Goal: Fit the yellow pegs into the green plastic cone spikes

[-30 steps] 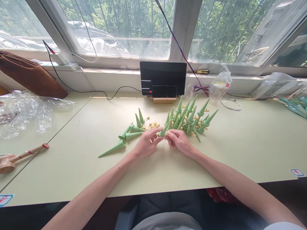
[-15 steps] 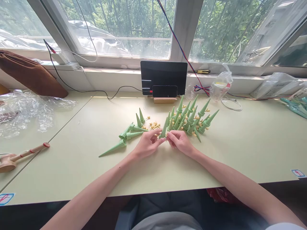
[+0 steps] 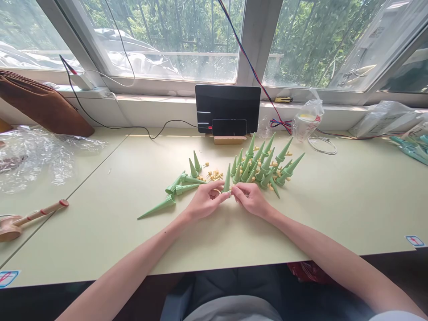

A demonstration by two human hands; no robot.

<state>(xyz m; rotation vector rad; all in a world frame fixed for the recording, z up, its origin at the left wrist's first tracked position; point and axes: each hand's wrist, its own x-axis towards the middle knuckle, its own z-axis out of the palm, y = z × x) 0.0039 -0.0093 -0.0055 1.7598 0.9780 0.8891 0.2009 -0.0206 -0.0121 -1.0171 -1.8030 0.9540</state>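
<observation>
My left hand [image 3: 204,201] is closed around the base of a green plant watering spike [image 3: 227,177], which stands point up. At the right side of that base, my right hand [image 3: 251,199] pinches a small yellow valve [image 3: 232,188], mostly hidden by the fingertips. Just beyond my right hand stands a dense group of green spikes [image 3: 266,165], many with yellow valves in their sides. Loose yellow valves [image 3: 216,175] lie behind my left hand. To the left are several more spikes, some lying down like the long spike [image 3: 157,207], and two upright spikes [image 3: 194,168].
A black tablet [image 3: 228,104] and a phone [image 3: 229,127] stand on a cardboard holder [image 3: 230,140] at the back. Crumpled clear plastic [image 3: 40,154] and a wooden kendama [image 3: 36,215] lie on the left. A plastic bag [image 3: 308,118] and a white cable [image 3: 323,146] are back right.
The spike in my left hand has tipped from a slight rightward lean to nearly upright and shifted slightly left. Both hands keep their hold in almost the same place.
</observation>
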